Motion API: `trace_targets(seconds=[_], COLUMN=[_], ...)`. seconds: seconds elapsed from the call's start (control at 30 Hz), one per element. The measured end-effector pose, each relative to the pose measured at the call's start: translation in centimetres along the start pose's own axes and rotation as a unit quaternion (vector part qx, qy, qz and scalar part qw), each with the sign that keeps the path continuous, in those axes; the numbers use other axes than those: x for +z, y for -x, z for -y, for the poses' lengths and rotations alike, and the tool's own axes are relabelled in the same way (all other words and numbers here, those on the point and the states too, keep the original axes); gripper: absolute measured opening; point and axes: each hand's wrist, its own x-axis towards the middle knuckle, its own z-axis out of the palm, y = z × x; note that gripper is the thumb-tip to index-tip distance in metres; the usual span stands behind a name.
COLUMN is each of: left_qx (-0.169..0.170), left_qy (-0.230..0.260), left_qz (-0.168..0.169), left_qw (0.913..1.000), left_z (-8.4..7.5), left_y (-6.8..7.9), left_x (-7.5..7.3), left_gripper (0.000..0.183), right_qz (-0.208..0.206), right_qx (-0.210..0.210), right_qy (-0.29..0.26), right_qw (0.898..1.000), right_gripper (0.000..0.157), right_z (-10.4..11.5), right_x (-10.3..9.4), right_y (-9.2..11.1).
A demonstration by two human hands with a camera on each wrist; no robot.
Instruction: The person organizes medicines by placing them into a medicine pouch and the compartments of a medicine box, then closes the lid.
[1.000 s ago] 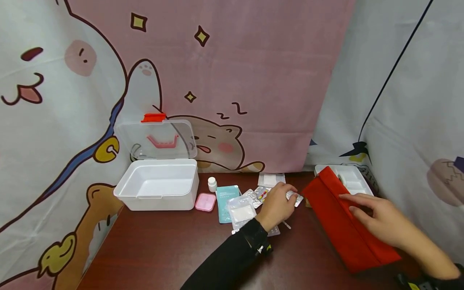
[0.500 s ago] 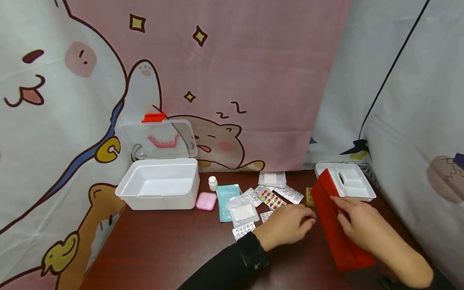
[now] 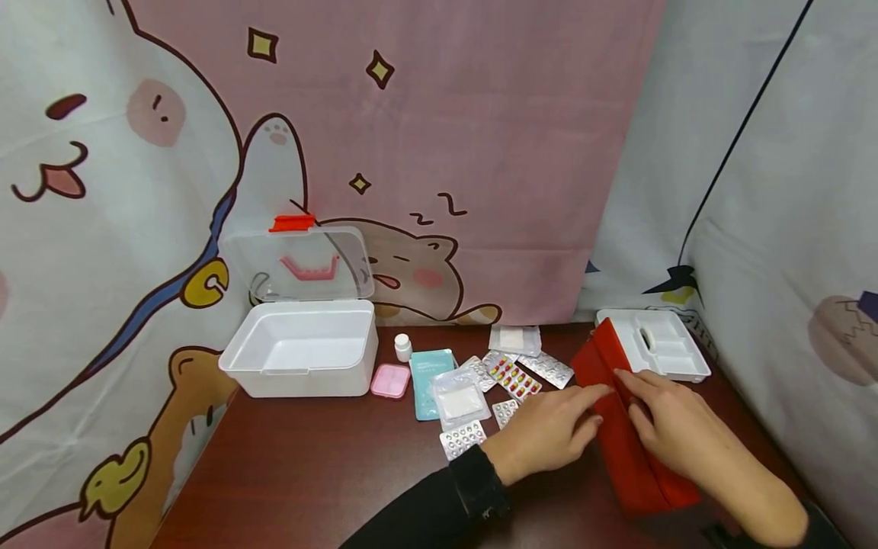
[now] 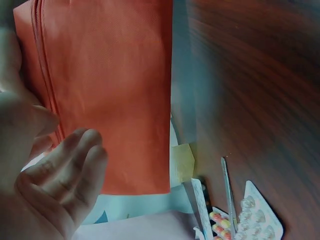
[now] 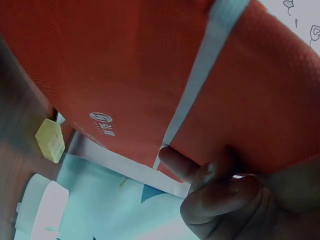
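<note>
A red fabric pouch (image 3: 610,457) with a zipper stands tilted on the table's right side. My right hand (image 3: 668,419) grips its upper edge from the right. From the left, my left hand (image 3: 552,431) reaches to the same edge, thumb and index finger on the pouch by the zipper. The left wrist view shows the zipper (image 4: 45,75) beside the thumb, with the other fingers bent near the fabric. In the right wrist view, a pale strip and a small printed logo (image 5: 101,117) mark the pouch's other face; one fingertip touches the strip.
Left of the pouch lie several blister packs (image 3: 511,375), a gauze packet (image 3: 458,400), a teal packet (image 3: 430,381), a pink case (image 3: 390,380) and a white bottle (image 3: 402,348). An open white box (image 3: 302,381) stands left. Behind the pouch are a white tray (image 3: 675,354) and a yellowish block (image 4: 184,162).
My left hand has moved from above the blister packs rightward to the pouch. My right hand has tipped the pouch up and shifted it left, narrowing the gap to the left hand.
</note>
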Motion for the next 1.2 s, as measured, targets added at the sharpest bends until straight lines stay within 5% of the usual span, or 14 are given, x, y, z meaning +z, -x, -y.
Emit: trace_targets(seconds=[0.33, 0.47, 0.67, 0.9, 1.2], left_qx=[0.006, 0.022, 0.074, 0.148, 0.163], left_qy=[-0.022, -0.065, -0.149, -0.138, -0.182], left_qz=[-0.057, -0.067, -0.067, -0.059, -0.058], left_qw=[0.9981, 0.9953, 0.9838, 0.9776, 0.9680], left_z=[-0.3, -0.3, 0.1, 0.7, 1.2], left_y=[-0.1, -0.2, -0.7, -1.8, -1.4], left_x=[0.2, 0.3, 0.7, 0.8, 0.5], left_gripper=[0.040, 0.039, 0.039, 0.024, 0.023], right_qz=[-0.023, -0.020, 0.017, 0.028, 0.009], right_qx=[-0.016, -0.018, 0.003, 0.004, -0.002], right_qy=[-0.001, 0.001, -0.005, -0.009, 0.013], right_qw=[1.000, 1.000, 1.000, 1.000, 1.000], right_gripper=[0.050, 0.046, 0.046, 0.045, 0.044], right_z=[0.6, 0.9, 0.7, 0.5, -0.1], right_x=[0.2, 0.3, 0.1, 0.1, 0.0], right_y=[-0.8, -1.1, -1.5, -1.5, -1.5])
